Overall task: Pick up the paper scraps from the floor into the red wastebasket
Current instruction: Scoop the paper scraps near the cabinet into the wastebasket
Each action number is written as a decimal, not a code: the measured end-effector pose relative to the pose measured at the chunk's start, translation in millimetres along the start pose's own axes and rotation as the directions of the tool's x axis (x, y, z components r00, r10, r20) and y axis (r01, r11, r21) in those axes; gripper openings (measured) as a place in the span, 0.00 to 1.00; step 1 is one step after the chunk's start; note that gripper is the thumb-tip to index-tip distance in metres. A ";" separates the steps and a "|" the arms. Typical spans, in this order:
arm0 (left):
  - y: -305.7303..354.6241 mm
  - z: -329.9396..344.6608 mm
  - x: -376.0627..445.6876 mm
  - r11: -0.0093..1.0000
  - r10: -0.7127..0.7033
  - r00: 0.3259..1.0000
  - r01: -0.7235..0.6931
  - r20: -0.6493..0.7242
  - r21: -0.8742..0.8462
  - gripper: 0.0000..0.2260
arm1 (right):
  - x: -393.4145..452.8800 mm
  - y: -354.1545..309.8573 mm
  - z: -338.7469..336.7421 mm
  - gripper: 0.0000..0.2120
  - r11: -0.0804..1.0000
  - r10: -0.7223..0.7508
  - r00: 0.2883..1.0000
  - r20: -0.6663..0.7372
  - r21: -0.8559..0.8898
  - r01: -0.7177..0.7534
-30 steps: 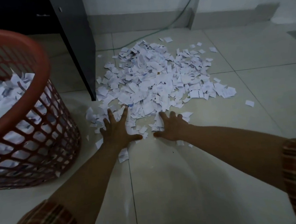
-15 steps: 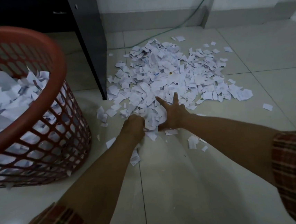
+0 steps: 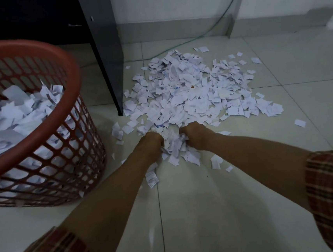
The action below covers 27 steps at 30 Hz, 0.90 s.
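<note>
A wide pile of white paper scraps (image 3: 192, 90) covers the tiled floor ahead of me. At its near edge my left hand (image 3: 152, 143) and my right hand (image 3: 194, 133) are closed into fists, a bunch of scraps (image 3: 174, 143) pressed between them. Loose pieces lie just below the hands. The red wastebasket (image 3: 53, 55) stands at the left with its lattice wall towards me, and it is about half full of scraps.
A dark cabinet panel (image 3: 105, 50) reaches the floor between the basket and the pile. A green cable (image 3: 209, 34) runs along the floor to the back wall. Stray scraps (image 3: 300, 122) lie to the right on the light tiles.
My hands went from flat and spread on the scraps to closed fists drawn together around a bunch. The view has shifted, so the basket and pile appear closer.
</note>
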<state>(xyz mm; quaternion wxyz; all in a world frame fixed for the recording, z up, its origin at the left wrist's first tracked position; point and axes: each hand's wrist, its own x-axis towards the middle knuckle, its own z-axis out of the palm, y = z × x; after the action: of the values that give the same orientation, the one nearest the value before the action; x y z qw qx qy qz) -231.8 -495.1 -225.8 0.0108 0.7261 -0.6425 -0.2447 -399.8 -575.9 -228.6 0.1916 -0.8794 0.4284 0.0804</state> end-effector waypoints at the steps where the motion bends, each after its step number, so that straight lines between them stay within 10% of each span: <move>1: 2.7 -3.8 -1.2 1.000 0.001 1.000 -0.001 0.006 0.006 0.10 | -2.4 -0.1 -2.9 0.11 1.000 -0.008 1.000 -0.014 -0.012 0.008; 27: 60.7 -195.3 -83.5 0.976 0.214 0.893 -0.175 -0.396 0.131 0.11 | -51.2 -46.4 -192.7 0.10 0.969 -0.107 0.797 -0.595 0.116 0.217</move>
<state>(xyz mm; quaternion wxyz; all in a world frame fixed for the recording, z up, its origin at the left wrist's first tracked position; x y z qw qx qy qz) -220.6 -485.6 -5.4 0.1354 0.6929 -0.7060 -0.0557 -399.6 -591.2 -24.4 0.1347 -0.8741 0.3947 -0.2489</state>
